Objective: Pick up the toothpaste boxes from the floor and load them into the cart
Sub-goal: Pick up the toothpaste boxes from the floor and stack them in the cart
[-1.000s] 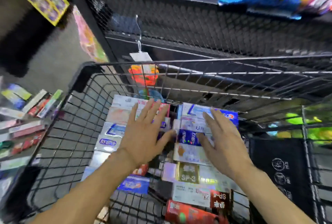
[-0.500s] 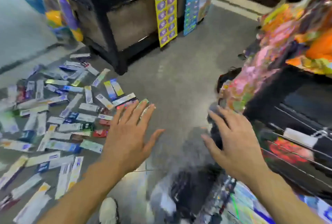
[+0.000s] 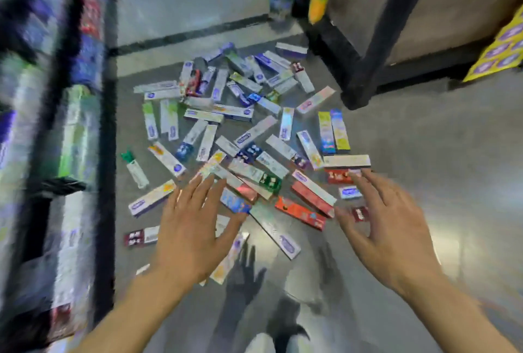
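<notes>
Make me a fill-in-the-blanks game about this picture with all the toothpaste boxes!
1. The toothpaste boxes lie scattered on the ____.
2. Both hands, left hand and right hand, hold ____.
3. The long box between the hands is coloured ____.

Missing words: floor; nothing; red
</notes>
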